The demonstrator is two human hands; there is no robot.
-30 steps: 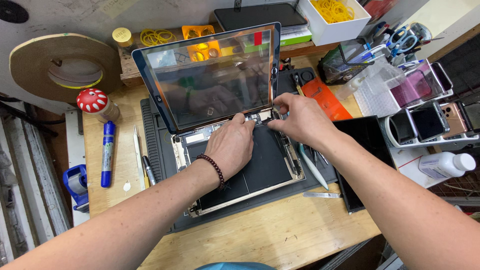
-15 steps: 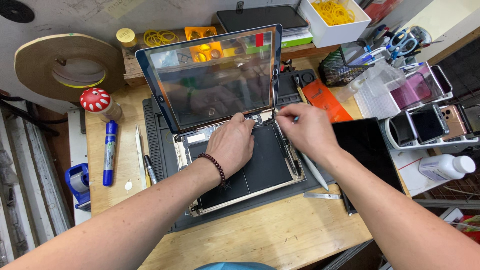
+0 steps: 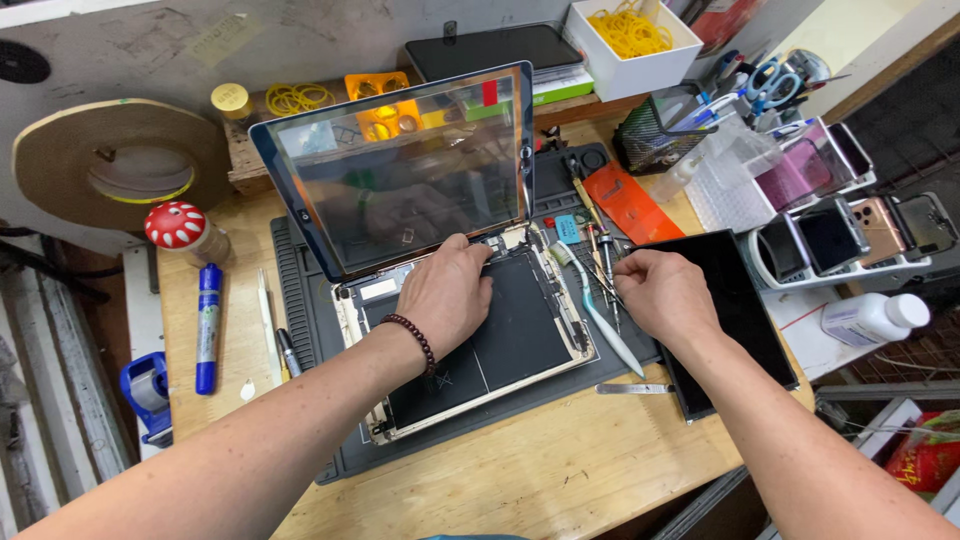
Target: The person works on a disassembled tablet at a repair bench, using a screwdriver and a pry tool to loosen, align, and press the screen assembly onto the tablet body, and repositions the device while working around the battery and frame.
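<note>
Left hand (image 3: 447,300) presses flat, fingers together, on the opened tablet (image 3: 470,350) below its propped glass panel (image 3: 400,170), while right hand (image 3: 662,292), beside the tablet, pinches a thin tool (image 3: 603,268); next, a careful reach inside, I'd say.

an electronics repair workshop. an opened tablet (image 3: 470,350) lies on a grey work mat (image 3: 310,300) on the wooden bench (image 3: 560,480). beside it sit a rack of phones (image 3: 850,230) and a tool caddy (image 3: 670,125).
</note>
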